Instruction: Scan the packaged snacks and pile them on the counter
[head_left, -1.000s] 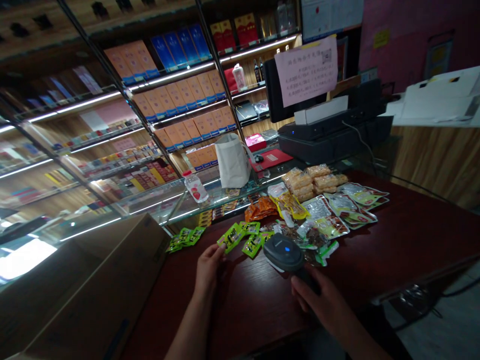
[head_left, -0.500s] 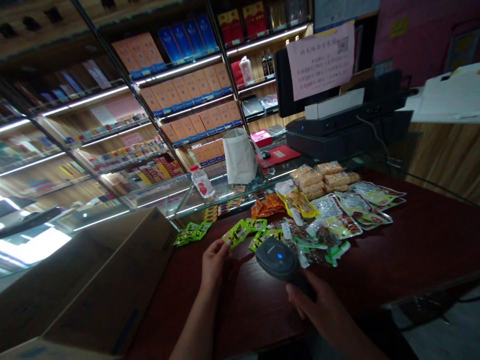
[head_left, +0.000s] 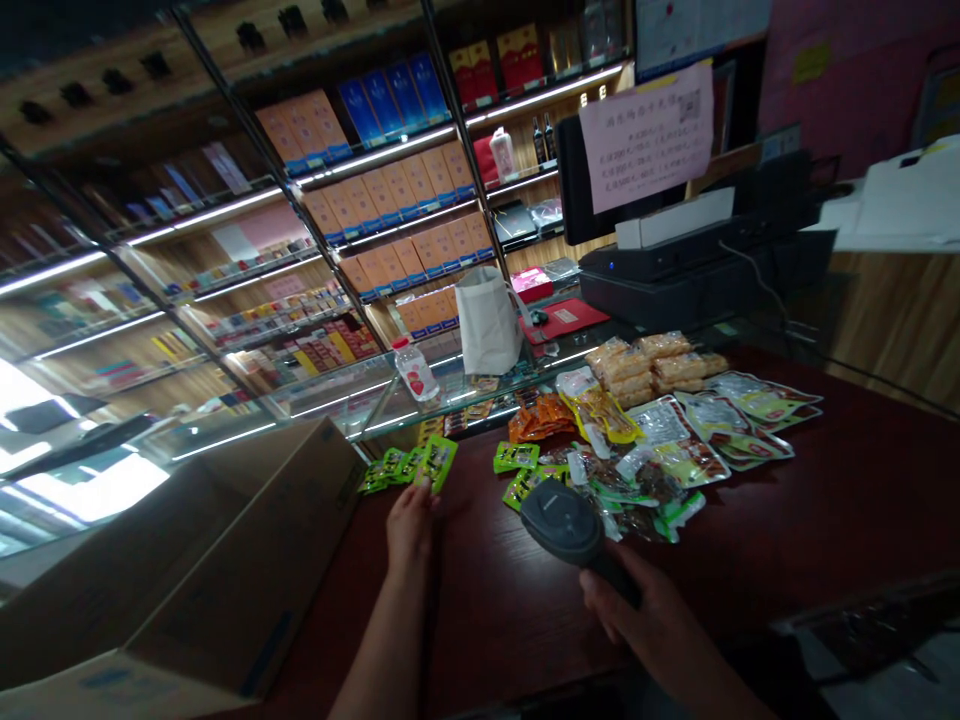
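My left hand [head_left: 409,522] pinches a green snack packet [head_left: 437,462] at its lower edge, grip narrow on it, the packet standing up off the dark desk [head_left: 825,500] just beside a small heap of green packets [head_left: 386,470] and near the cardboard box [head_left: 247,560]; my right hand [head_left: 645,615] has its grip wrapped round the handle of the barcode scanner [head_left: 561,518], head tilted toward the spread of snack packs [head_left: 675,440], well right of the held packet.
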